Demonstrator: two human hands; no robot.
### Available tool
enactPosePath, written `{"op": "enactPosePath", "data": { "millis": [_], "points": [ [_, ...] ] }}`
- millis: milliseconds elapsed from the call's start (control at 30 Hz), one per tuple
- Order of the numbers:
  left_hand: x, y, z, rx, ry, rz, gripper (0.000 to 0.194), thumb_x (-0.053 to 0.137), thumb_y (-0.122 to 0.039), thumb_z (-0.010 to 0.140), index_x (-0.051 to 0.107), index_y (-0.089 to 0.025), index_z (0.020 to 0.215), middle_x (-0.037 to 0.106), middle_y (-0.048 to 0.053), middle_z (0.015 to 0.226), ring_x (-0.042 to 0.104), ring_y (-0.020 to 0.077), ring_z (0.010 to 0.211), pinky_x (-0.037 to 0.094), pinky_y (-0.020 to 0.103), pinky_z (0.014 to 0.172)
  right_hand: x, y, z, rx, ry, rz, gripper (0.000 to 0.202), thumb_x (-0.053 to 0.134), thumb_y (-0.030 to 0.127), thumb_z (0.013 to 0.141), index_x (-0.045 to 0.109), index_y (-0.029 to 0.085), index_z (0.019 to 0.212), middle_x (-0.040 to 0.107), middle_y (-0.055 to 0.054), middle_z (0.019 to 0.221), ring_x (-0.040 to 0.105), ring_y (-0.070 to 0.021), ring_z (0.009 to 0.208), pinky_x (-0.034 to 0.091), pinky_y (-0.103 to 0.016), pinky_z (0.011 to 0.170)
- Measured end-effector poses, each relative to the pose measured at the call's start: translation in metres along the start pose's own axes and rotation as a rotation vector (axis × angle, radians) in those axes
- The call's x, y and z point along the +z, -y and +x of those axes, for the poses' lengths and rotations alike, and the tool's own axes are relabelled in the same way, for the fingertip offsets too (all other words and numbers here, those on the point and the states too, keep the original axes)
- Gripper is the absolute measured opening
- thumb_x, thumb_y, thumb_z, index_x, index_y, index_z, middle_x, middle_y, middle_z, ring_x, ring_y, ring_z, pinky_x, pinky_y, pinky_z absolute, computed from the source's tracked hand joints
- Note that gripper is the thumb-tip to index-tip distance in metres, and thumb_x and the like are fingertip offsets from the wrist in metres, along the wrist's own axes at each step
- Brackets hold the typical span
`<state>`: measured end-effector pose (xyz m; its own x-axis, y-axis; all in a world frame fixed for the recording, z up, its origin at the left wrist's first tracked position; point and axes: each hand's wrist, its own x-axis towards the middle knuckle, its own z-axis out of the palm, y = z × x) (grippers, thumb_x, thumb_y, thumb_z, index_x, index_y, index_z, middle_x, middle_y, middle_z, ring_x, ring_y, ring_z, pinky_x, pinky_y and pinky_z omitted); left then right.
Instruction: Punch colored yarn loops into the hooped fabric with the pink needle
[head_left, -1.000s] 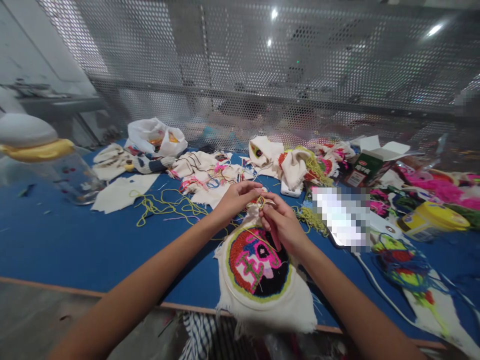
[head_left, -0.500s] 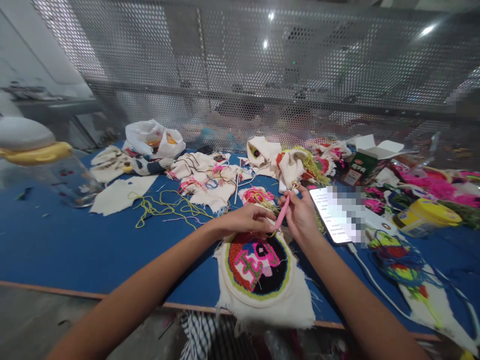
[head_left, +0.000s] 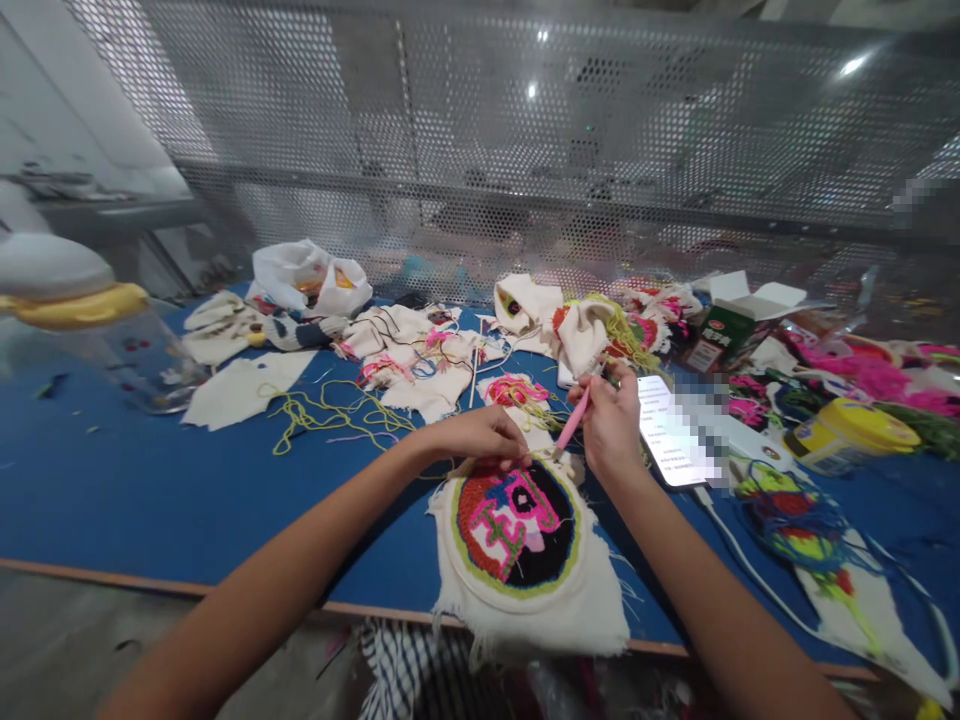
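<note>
In my right hand (head_left: 611, 418) I hold a pink punch needle (head_left: 573, 422), tilted so its tip points down and to the left, above the far edge of the hooped cloth. My left hand (head_left: 489, 437) is closed in a pinch over the top left rim of the embroidery hoop (head_left: 454, 540); what its fingers hold is hidden. Inside the hoop is a round yarn picture (head_left: 517, 530) in black, red, pink and green. The frayed cream cloth (head_left: 547, 625) spreads past the hoop and hangs over the table's front edge.
A lit phone (head_left: 671, 430) with a white cable lies right of my right hand. Loose yellow-green yarn (head_left: 322, 405) lies to the left. Cream cloth pieces (head_left: 420, 350), a green box (head_left: 724, 335), a yellow tub (head_left: 851, 435) and a clear jar (head_left: 142, 350) stand around the blue table.
My left hand has moved left, away from the punch needle's tip, with its fingers now drawn together. My right hand has shifted slightly right with the punch needle.
</note>
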<state>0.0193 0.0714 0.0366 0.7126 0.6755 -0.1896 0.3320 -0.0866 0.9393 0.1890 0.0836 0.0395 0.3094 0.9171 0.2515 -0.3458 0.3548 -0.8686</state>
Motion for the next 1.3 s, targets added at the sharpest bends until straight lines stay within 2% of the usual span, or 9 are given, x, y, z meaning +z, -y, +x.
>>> {"op": "enactPosePath", "data": {
  "millis": [167, 300, 500, 767, 933, 1067, 1133, 1200, 1300],
  "points": [
    [-0.014, 0.000, -0.005, 0.002, 0.119, 0.110, 0.019, 0.051, -0.010, 0.069, 0.069, -0.010, 0.071, 0.057, -0.001, 0.049, 0.048, 0.0064, 0.045, 0.036, 0.016, 0.045, -0.003, -0.001, 0.002, -0.026, 0.000, -0.019, 0.027, 0.051, 0.015, 0.072, 0.040, 0.022, 0.096, 0.055, 0.009, 0.062, 0.055, -0.0053, 0.049, 0.045, -0.018, 0.053],
    [-0.023, -0.003, -0.012, -0.033, 0.172, 0.131, 0.019, 0.052, -0.010, 0.067, 0.070, -0.011, 0.068, 0.059, 0.000, 0.051, 0.047, 0.0064, 0.046, 0.033, 0.015, 0.042, -0.004, -0.002, 0.001, -0.030, -0.009, -0.022, 0.028, 0.051, 0.017, 0.073, 0.040, 0.022, 0.098, 0.055, 0.009, 0.063, 0.055, -0.0057, 0.050, 0.045, -0.019, 0.054],
    [-0.035, 0.003, -0.016, -0.095, 0.279, 0.148, 0.017, 0.054, -0.011, 0.063, 0.071, -0.013, 0.064, 0.062, 0.000, 0.053, 0.046, 0.0071, 0.046, 0.035, 0.016, 0.046, -0.002, -0.002, -0.004, -0.044, -0.028, -0.035, 0.027, 0.050, 0.018, 0.074, 0.040, 0.022, 0.099, 0.055, 0.008, 0.066, 0.055, -0.0058, 0.051, 0.045, -0.019, 0.054],
    [-0.040, 0.008, -0.016, -0.106, 0.313, 0.166, 0.015, 0.056, -0.015, 0.065, 0.069, -0.013, 0.061, 0.061, 0.001, 0.054, 0.048, 0.0084, 0.050, 0.036, 0.018, 0.048, -0.003, 0.000, -0.002, -0.073, -0.078, -0.041, 0.028, 0.048, 0.018, 0.075, 0.039, 0.023, 0.101, 0.054, 0.009, 0.066, 0.055, -0.0061, 0.053, 0.045, -0.021, 0.058],
    [-0.040, 0.005, -0.016, -0.035, 0.230, 0.199, 0.013, 0.058, -0.020, 0.072, 0.068, -0.012, 0.075, 0.065, 0.002, 0.068, 0.053, 0.0100, 0.064, 0.041, 0.019, 0.062, 0.001, -0.001, -0.009, -0.060, -0.015, -0.039, 0.027, 0.051, 0.020, 0.076, 0.040, 0.023, 0.101, 0.054, 0.008, 0.067, 0.055, -0.0063, 0.054, 0.044, -0.020, 0.056],
    [-0.029, -0.001, -0.010, 0.141, -0.041, 0.315, 0.026, 0.057, -0.029, 0.078, 0.063, -0.014, 0.098, 0.064, 0.005, 0.091, 0.052, 0.0104, 0.073, 0.039, 0.019, 0.063, 0.006, 0.000, -0.019, -0.001, 0.164, -0.036, 0.027, 0.053, 0.023, 0.077, 0.042, 0.024, 0.102, 0.054, 0.007, 0.068, 0.055, -0.0069, 0.056, 0.044, -0.020, 0.055],
    [-0.021, -0.003, -0.006, 0.179, -0.139, 0.297, 0.030, 0.053, -0.031, 0.080, 0.061, -0.011, 0.101, 0.063, 0.006, 0.093, 0.051, 0.0108, 0.072, 0.040, 0.020, 0.062, 0.009, 0.002, -0.024, 0.051, 0.243, -0.029, 0.028, 0.054, 0.023, 0.077, 0.042, 0.024, 0.102, 0.055, 0.007, 0.071, 0.055, -0.0071, 0.056, 0.045, -0.020, 0.055],
    [-0.012, -0.002, -0.001, 0.211, -0.151, 0.201, 0.031, 0.051, -0.032, 0.081, 0.060, -0.010, 0.100, 0.062, 0.006, 0.090, 0.052, 0.0113, 0.073, 0.041, 0.021, 0.065, 0.011, 0.003, -0.028, 0.105, 0.293, -0.005, 0.030, 0.055, 0.023, 0.076, 0.043, 0.025, 0.104, 0.056, 0.006, 0.074, 0.056, -0.0075, 0.058, 0.047, -0.021, 0.057],
    [-0.001, 0.002, 0.005, 0.286, -0.098, 0.060, 0.030, 0.053, -0.031, 0.080, 0.059, -0.010, 0.101, 0.061, 0.006, 0.094, 0.054, 0.0135, 0.083, 0.042, 0.025, 0.075, 0.014, 0.004, -0.031, 0.151, 0.338, 0.033, 0.033, 0.056, 0.024, 0.076, 0.044, 0.025, 0.107, 0.057, 0.004, 0.077, 0.058, -0.0094, 0.063, 0.049, -0.023, 0.060]
  ]
}}
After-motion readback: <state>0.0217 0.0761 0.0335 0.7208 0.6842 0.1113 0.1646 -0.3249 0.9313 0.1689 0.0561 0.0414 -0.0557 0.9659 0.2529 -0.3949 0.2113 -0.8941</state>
